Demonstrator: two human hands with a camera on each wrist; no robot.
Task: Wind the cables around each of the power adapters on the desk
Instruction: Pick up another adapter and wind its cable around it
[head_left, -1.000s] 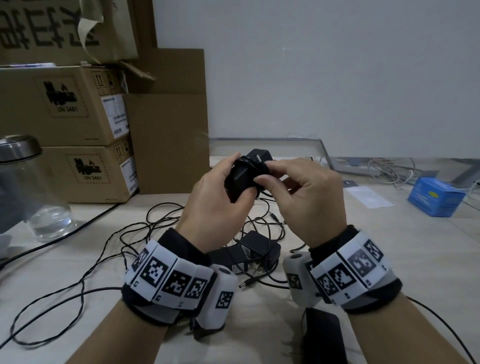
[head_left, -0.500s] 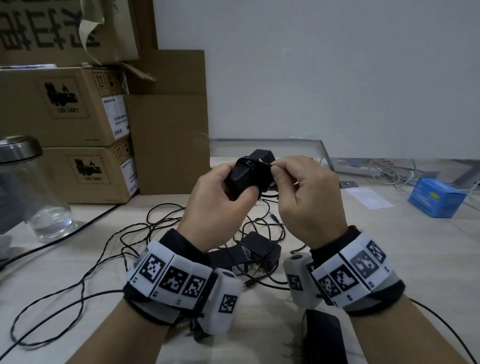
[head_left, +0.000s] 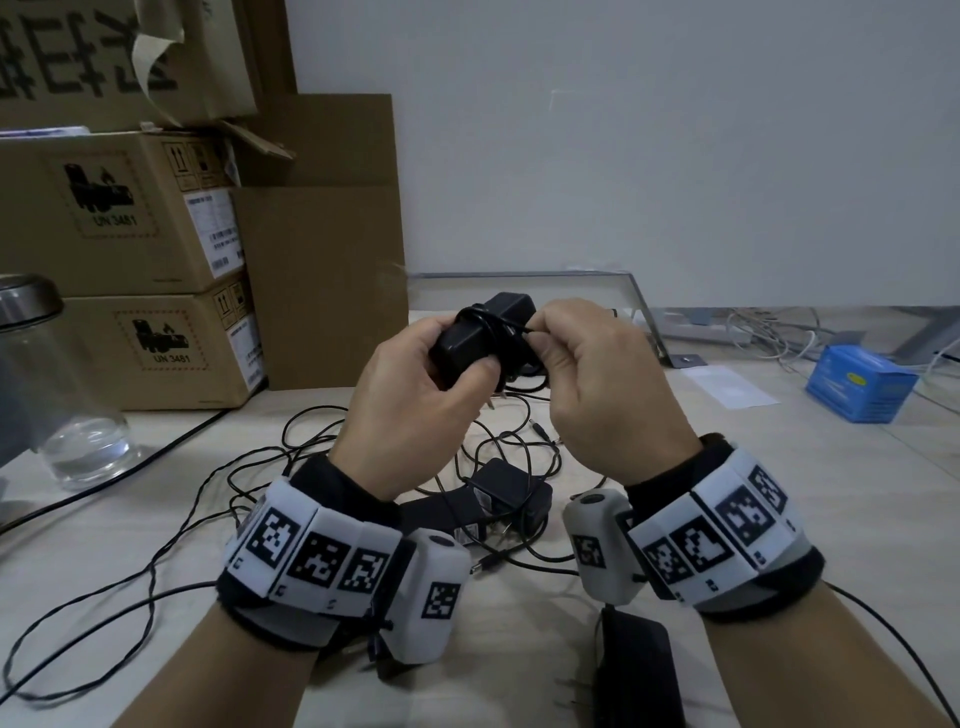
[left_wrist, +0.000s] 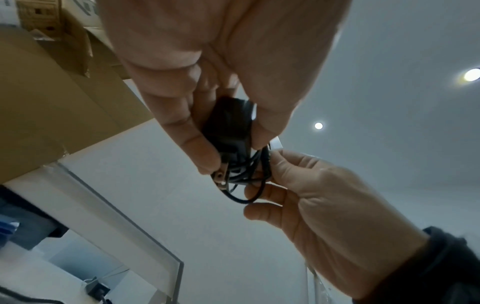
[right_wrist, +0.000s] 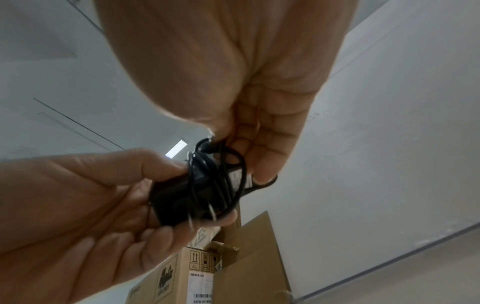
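Grips the black power adapter (head_left: 480, 340) in the left hand (head_left: 410, 415), raised above the desk (head_left: 779, 493) in the middle of the scene, thumb on the near face and fingers curled round the far side. Lies with its long axis running from near left to far right, the far end tipped a little upward, prongs pointing down toward the desk. Carries several turns of its thin cable (head_left: 496, 325) across the middle, at right angles to that long axis. Pinches the last short stretch of cable in the right hand (head_left: 602, 400), thumb and forefinger tight together just right of the coils and touching them, the other fingers curled loosely below; seems, from the right wrist view, to hold the barrel plug end itself. Leaves only a small slack loop hanging under the adapter. Judged from this: nearly finished on this adapter, with the coming move turning on the plug end sitting to the right of the coils, so tucking means pushing it leftward under a turn while the left hand keeps the body steady. Below, near the wrists, a heap of other adapters (head_left: 501, 493) amid loose cables (head_left: 156, 571), plus one more adapter (head_left: 641, 670) at the near edge, not yet wound as far as can be told.
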